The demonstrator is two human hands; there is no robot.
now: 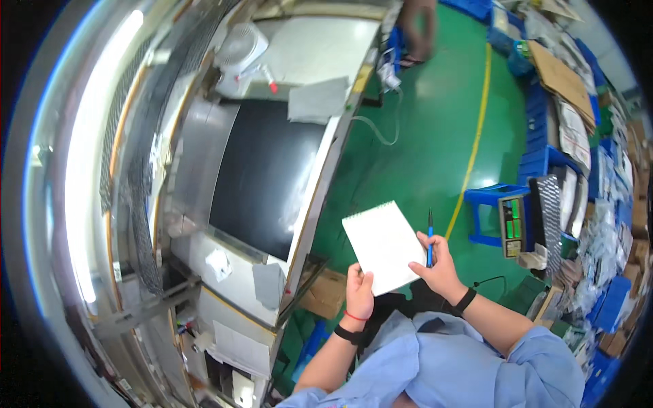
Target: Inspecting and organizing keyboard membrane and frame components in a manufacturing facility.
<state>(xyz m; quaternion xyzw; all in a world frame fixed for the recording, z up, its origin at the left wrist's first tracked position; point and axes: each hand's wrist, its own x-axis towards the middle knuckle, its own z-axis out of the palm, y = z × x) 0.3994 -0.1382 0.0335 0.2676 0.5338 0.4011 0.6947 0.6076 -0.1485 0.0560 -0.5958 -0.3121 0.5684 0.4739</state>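
Observation:
A white spiral-bound notepad (pixel 383 246) is held out in front of my body, its coil along the far edge. My left hand (pixel 360 292) grips the pad's near left corner, thumb on top. At the near right edge, my right hand (pixel 438 266) pinches the pad with its thumb and also keeps a blue pen (pixel 430 238) between its fingers, tip pointing away from me. The page looks blank from here. Both wrists wear black bands, and a red cord circles the left one.
To the left runs a workbench with a dark conveyor belt (pixel 269 177), grey flaps and a white fan (pixel 241 47). On the green floor, a blue stool (pixel 493 197) stands right, beside a scale with a green display (pixel 511 224). Blue bins (pixel 537 129) line the right. Another person's blurred arm (pixel 416 30) shows far off.

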